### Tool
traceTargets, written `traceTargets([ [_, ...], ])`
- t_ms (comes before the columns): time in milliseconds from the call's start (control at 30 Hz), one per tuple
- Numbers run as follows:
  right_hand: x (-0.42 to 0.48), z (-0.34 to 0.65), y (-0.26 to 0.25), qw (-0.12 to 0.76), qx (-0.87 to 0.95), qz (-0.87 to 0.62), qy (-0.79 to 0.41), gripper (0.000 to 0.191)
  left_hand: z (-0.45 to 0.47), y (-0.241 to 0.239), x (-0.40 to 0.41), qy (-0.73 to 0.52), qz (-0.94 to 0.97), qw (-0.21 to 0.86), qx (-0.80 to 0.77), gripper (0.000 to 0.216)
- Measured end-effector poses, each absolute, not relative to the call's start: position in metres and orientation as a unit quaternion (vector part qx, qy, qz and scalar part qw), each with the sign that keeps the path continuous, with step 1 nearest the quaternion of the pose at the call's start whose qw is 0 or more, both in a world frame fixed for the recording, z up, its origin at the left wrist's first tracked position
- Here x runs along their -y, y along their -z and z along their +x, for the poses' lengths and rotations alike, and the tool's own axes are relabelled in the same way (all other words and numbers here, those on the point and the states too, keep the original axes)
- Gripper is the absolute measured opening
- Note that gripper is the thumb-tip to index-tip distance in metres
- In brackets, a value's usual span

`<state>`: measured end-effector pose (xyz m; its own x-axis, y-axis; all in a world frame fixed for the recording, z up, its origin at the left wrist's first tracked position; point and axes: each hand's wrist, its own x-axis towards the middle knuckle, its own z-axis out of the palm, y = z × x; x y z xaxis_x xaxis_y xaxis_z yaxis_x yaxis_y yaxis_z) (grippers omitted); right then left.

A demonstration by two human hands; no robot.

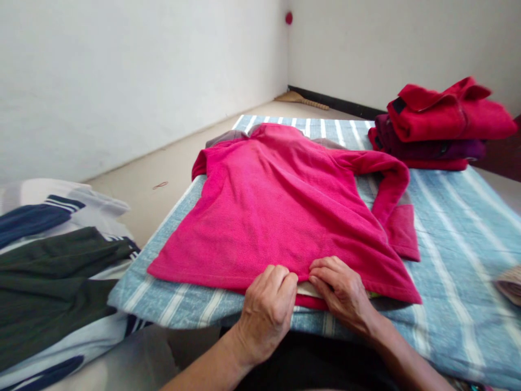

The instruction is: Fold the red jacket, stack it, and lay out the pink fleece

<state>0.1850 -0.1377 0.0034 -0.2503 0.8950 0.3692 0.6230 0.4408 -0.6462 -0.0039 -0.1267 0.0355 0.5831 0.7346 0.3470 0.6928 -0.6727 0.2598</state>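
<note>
A bright pink fleece jacket [268, 212] lies spread on the table, collar at the far end and hem toward me. Its right-hand sleeve bends back toward the body, with a grey and pink cuff part beside it. My left hand [271, 301] is closed on the near hem, left of the middle. Just to its right, my right hand [340, 285] pinches the same hem. Between the two hands the hem is raised a little, and a pale lining and another pink edge show beneath. Grey cloth peeks out behind the shoulders.
A blue cloth with white stripes [443, 255] covers the table. Folded red and purple clothes [439, 127] are stacked at the far right. Dark green and white garments [52, 271] lie at the left. A brownish item [510, 283] sits at the right edge; a broom [299, 99] lies by the wall.
</note>
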Motion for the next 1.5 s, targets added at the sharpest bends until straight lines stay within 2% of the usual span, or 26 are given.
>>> traceTargets([
  [133,0.137,0.185,-0.003,0.362,0.766,-0.495,-0.193,0.02,-0.003,-0.036,0.123,-0.205,0.882,0.029,-0.423,0.02],
  [367,0.142,0.189,-0.003,0.372,0.771,-0.48,-0.192,0.013,-0.007,-0.036,0.119,-0.218,0.88,0.079,-0.415,0.019],
  [667,0.158,0.203,0.005,0.362,0.784,-0.5,-0.063,0.017,-0.013,-0.037,0.119,-0.24,0.891,0.102,-0.372,0.019],
  [933,0.175,0.2,-0.022,0.361,0.828,-0.426,-0.049,0.026,-0.032,-0.047,0.12,-0.22,0.92,0.13,-0.297,0.018],
  [1133,0.178,0.199,-0.007,0.322,0.852,-0.411,-0.02,0.02,-0.048,-0.04,0.126,-0.209,0.92,0.116,-0.312,0.015],
  [1333,0.176,0.2,-0.005,0.334,0.851,-0.405,-0.009,0.018,-0.078,-0.043,0.12,-0.203,0.909,0.078,-0.356,0.009],
  [1500,0.174,0.199,-0.008,0.342,0.849,-0.403,-0.015,0.016,-0.091,-0.046,0.11,-0.164,0.915,0.059,-0.364,0.012],
])
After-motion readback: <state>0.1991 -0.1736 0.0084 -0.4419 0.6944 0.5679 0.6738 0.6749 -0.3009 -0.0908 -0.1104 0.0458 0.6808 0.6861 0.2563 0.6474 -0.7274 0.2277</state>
